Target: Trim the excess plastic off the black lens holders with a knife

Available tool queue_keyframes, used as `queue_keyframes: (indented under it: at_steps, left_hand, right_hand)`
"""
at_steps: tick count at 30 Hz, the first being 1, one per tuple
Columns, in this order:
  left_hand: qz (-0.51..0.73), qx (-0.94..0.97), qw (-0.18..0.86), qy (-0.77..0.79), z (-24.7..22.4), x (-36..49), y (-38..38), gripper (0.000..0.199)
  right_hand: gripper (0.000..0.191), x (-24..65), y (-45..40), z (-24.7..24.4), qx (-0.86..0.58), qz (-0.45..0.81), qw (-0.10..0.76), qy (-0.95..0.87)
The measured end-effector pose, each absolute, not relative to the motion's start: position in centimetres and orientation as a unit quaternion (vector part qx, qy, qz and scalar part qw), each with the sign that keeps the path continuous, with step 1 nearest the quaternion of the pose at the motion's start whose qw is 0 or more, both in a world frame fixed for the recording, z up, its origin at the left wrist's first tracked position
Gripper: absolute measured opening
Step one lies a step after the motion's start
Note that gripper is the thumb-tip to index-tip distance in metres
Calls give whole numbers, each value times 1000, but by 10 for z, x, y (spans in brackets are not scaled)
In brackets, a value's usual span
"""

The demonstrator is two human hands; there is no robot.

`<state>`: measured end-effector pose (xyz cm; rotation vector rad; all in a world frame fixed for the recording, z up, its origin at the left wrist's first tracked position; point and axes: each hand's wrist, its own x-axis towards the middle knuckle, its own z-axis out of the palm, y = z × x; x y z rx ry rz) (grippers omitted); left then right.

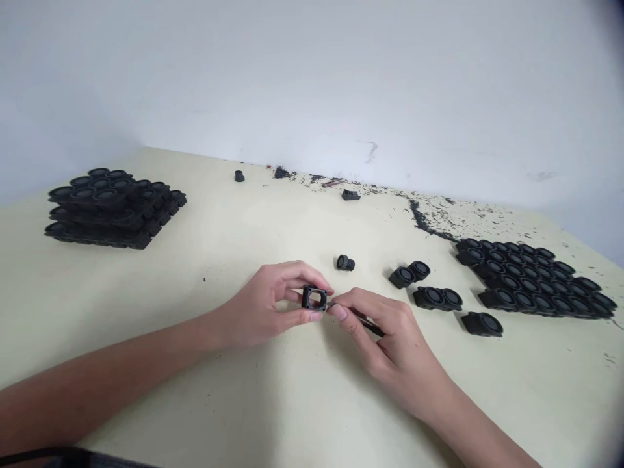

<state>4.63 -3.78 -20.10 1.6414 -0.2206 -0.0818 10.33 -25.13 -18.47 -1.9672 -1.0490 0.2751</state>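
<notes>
The left hand (266,302) holds a small black, squarish, plastic-looking frame with a round opening (307,296) at the centre of the workspace, pinching it between the thumb on the 6 o'clock side and the fingers on the 12 o'clock side; the grip is only as wide as the part. The right hand (390,328), at 4 o'clock from the frame, closes thumb and forefinger tightly on a slim dark tool (369,324). Its tip is at the frame's 3 o'clock edge, though whether it touches cannot be made out.

From the frame, a black ribbed cylinder with a narrower threaded end (346,262) lies near at 1 o'clock on the pale yellow tabletop (273,227). Towards 3 o'clock sit a few loose black blocks with round tops (481,324), and well beyond them a dense array of similar black pieces (531,283). A layered black stack of round-topped pieces (110,211) stands at 10 o'clock, a short black flanged cylinder (239,176) at 11, and dark shavings (429,227) spread around 2 o'clock by the white wall (312,84)
</notes>
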Motion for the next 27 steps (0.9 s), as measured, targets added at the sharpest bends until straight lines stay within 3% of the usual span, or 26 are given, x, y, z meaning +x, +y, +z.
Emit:
queue_keyframes:
  at_steps: [6,11,16,20,27]
  left_hand:
    - [-25,743,659,-113,-203,45,-37,30]
    - [-36,749,655,-98,-201,45,-35,30]
    - [-53,753,648,-100,-199,45,-36,31]
    - [-56,759,641,-95,-200,46,-36,32]
    - [-61,761,639,-96,-200,45,-36,33]
  right_hand:
    - [19,102,-249,-183,-794,123,436,-406]
    - [25,101,-250,-181,-804,159,389,-421]
    - [22,103,-252,-181,-807,120,408,-409]
    - [29,104,-251,-179,-807,161,358,-441]
    - [29,106,-253,-181,-813,143,374,-423]
